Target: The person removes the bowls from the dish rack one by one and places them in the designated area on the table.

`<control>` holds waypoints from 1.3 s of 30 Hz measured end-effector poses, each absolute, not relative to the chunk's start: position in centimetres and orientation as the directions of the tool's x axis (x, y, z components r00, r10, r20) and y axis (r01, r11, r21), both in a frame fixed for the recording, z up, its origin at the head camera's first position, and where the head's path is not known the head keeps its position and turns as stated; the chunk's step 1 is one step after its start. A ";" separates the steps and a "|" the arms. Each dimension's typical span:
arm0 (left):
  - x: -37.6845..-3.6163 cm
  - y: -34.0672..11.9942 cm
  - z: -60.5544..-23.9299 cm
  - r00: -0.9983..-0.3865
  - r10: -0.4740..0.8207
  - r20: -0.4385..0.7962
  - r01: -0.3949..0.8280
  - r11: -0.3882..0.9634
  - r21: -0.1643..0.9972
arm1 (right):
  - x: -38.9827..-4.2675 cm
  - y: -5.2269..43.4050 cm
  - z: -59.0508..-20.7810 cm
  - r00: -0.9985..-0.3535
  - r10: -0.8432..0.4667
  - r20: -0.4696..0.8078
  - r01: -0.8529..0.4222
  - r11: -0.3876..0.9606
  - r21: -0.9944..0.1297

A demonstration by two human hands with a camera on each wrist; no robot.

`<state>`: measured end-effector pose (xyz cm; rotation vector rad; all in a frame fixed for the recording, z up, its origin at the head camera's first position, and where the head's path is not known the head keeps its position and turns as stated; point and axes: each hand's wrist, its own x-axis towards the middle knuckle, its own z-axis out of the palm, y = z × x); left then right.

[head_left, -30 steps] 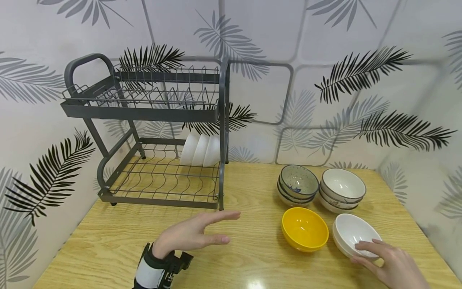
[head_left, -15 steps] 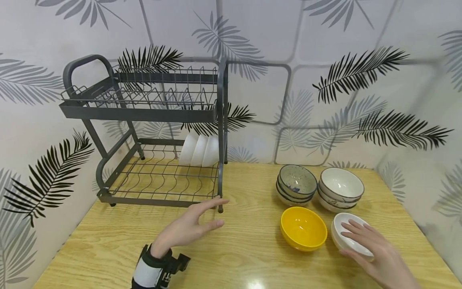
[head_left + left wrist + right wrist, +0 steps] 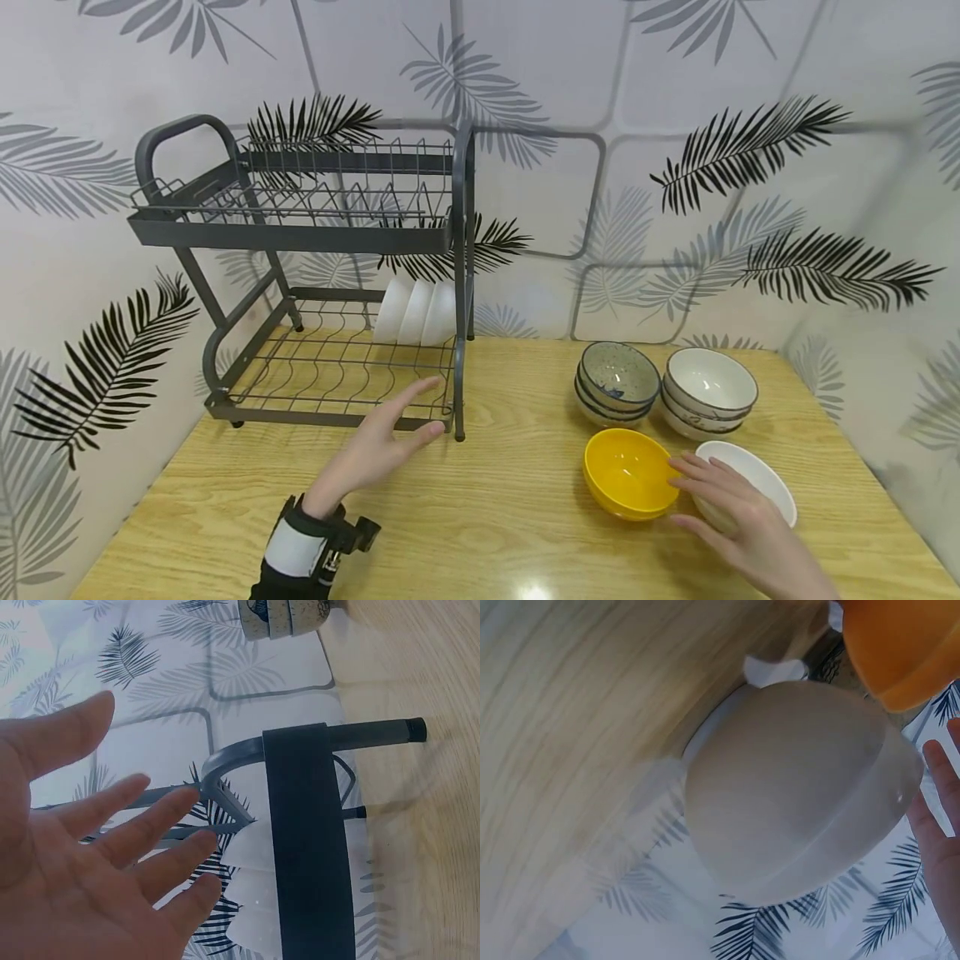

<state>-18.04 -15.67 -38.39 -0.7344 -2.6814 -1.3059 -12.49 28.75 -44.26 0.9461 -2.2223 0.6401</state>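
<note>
My right hand (image 3: pixel 738 517) reaches over the white bowl (image 3: pixel 765 479), its fingertips right at the right rim of the yellow bowl (image 3: pixel 630 471). Its fingers are spread and loosely bent. The hand hides much of the white bowl in the head view. In the right wrist view the white bowl (image 3: pixel 802 787) fills the middle, with the yellow bowl (image 3: pixel 904 652) behind it at the upper right. My left hand (image 3: pixel 378 442) hangs before the lower front bar of the dark dish rack (image 3: pixel 330 417), holding nothing. Its fingers are extended and apart in the left wrist view.
Several white bowls (image 3: pixel 415 312) stand on edge at the right end of the rack's lower shelf. Behind the yellow bowl are a stack of speckled grey bowls (image 3: pixel 618 379) and a stack of white patterned bowls (image 3: pixel 708 387), near the leaf-print wall (image 3: pixel 540 192).
My right hand has moved left from the white bowl to the yellow bowl's rim. My left hand has shifted left and farther forward, up to the rack's front. The yellow bowl has stayed in place.
</note>
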 end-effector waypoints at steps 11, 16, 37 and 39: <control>-19.7 -16.9 -38.0 -0.920 0.282 0.271 0.386 0.546 0.743 | -12.9 26.7 -44.0 -0.540 -0.483 0.689 -0.776 0.604 -0.185; -20.6 -17.7 -37.7 -0.929 0.265 0.258 0.365 0.540 0.759 | -12.8 26.2 -43.5 -0.554 -0.484 0.677 -0.764 0.618 -0.184; -25.2 -19.4 -35.4 -0.981 0.171 0.092 0.164 0.476 0.864 | -13.3 25.3 -44.0 -0.528 -0.481 0.700 -0.786 0.589 -0.188; -25.5 -19.5 -35.4 -0.983 0.159 0.090 0.155 0.466 0.871 | -13.3 25.3 -43.9 -0.531 -0.481 0.697 -0.784 0.591 -0.189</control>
